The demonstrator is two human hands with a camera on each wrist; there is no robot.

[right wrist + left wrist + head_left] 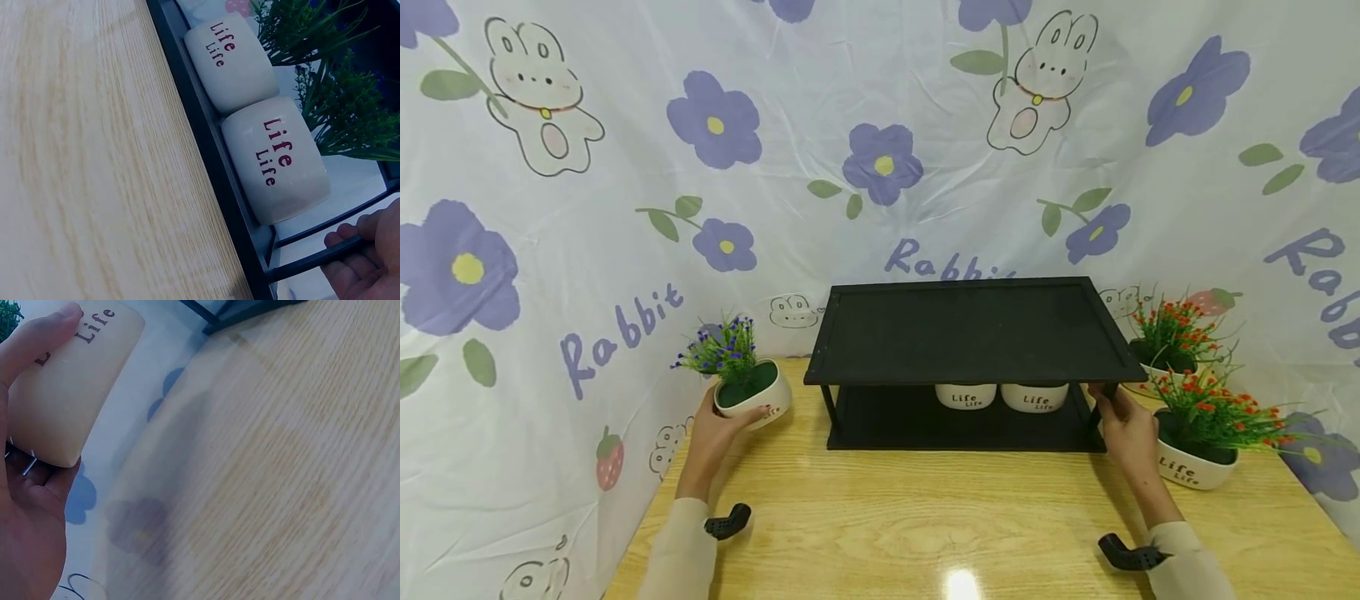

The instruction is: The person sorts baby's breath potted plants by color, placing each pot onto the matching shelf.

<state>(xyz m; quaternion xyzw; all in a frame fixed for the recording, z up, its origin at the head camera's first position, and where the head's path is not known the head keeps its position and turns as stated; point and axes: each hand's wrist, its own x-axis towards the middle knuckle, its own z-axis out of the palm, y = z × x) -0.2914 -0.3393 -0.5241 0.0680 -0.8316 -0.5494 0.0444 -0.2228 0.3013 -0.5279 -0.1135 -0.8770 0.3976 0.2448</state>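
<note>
My left hand [713,425] grips a white oval pot [775,390] of purple-flowered artificial plant [724,350], tilted, left of the shelf. In the left wrist view the thumb lies across the lettering on the pot [87,375], with fingers under its base. My right hand [1127,429] holds the front right post of a black two-tier shelf [977,333]; the right wrist view shows fingers curled round that post [312,259]. Two white "Life" pots [966,396] stand side by side on the lower tier, their plants hidden from above by the top board.
Two white pots with orange-red flowers stand right of the shelf, one behind [1172,333] and one nearer [1198,467], close to my right hand. The wooden table [910,517] lies in front. A printed rabbit-and-flower cloth [812,83] hangs behind and at the left.
</note>
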